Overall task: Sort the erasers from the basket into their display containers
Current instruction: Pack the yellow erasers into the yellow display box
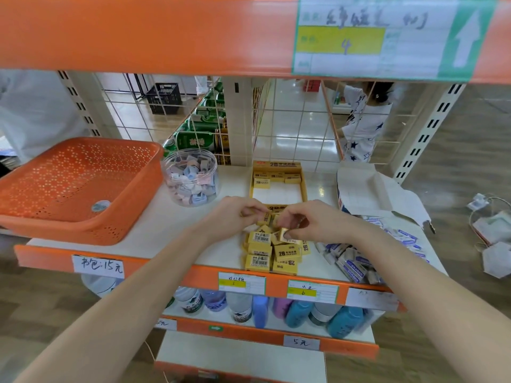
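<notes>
Erasers are pinched by the left hand and right hand; the pile at the shelf front edge could be nudged off.

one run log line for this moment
phase: sorting | left grip: pinching yellow eraser | right grip: pinching second yellow eraser | eraser pile: shelf front | display box: mostly bare | orange basket: one small item
</notes>
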